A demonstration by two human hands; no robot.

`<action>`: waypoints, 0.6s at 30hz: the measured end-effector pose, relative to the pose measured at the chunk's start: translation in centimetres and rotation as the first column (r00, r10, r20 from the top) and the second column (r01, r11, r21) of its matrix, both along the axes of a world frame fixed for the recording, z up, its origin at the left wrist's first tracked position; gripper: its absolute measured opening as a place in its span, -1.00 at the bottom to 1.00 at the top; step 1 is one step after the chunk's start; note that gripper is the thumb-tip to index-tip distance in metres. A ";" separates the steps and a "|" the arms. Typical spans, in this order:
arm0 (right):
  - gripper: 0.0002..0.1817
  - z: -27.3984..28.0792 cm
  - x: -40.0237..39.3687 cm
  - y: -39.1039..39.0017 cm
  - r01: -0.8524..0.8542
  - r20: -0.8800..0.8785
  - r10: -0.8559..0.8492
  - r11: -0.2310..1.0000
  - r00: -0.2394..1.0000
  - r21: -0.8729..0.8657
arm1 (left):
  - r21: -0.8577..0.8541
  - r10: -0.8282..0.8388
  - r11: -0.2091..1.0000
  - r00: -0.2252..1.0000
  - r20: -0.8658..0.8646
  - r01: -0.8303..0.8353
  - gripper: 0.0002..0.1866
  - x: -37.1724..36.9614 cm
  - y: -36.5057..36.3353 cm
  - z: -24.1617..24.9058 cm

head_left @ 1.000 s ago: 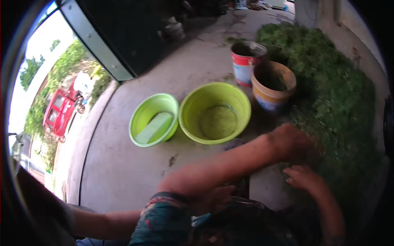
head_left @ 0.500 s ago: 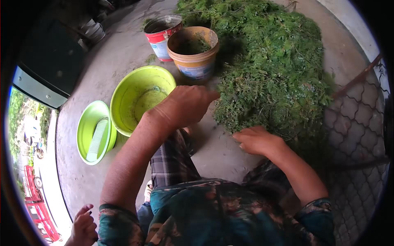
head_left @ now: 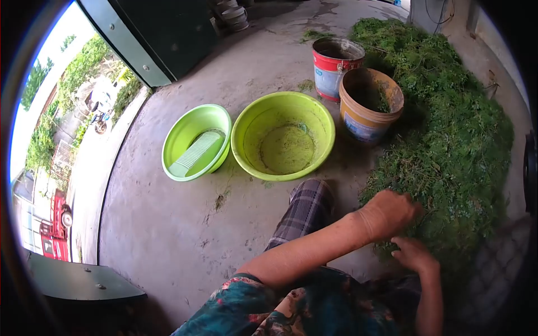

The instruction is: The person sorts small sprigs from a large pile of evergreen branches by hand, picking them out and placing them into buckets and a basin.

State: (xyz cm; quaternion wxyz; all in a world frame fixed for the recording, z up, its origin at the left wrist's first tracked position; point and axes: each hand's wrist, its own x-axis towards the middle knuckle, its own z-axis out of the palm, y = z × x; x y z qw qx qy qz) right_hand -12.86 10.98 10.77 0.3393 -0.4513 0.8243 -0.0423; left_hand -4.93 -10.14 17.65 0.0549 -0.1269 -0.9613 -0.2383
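My left hand [head_left: 390, 215] is over the near left edge of a big heap of cut green sprigs [head_left: 443, 162]. Its fingers are bent inward and slightly blurred, and the back of the hand hides whatever is in them. Just below it, my right hand [head_left: 416, 255] rests against the lower edge of the heap. Thumb and finger are drawn close together there; what they hold, if anything, cannot be made out. A yellow-green basin [head_left: 255, 159] stands on the floor to the left of my hands.
Left of that basin is a green basin [head_left: 170, 147] with a ridged washboard [head_left: 193, 154]. Behind stand an orange bucket [head_left: 364, 124] holding some greenery and a red-and-white bucket [head_left: 327, 78]. A dark green door [head_left: 162, 33] and a doorway to the outdoors are at left.
My view has swung left, so the basins and buckets appear farther right. My left hand has moved from in front of the basin to the heap's edge, close to my right hand.
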 end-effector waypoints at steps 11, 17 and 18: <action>-0.75 -0.7 0.1 2.1 0.149 -0.131 -0.163 0.983 0.978 -0.107 | 0.182 0.051 0.981 0.994 0.097 -0.068 -0.71 0.6 -2.4 -4.1; -0.66 -0.6 1.6 2.6 0.274 -0.042 -0.275 0.961 0.960 -0.034 | 0.116 -0.021 0.993 0.989 0.149 0.003 -0.74 1.4 -2.5 -8.9; -0.62 -0.4 1.7 2.7 0.267 -0.036 -0.266 0.964 0.963 0.001 | 0.121 -0.018 0.993 0.988 0.153 -0.001 -0.76 1.4 -2.4 -9.7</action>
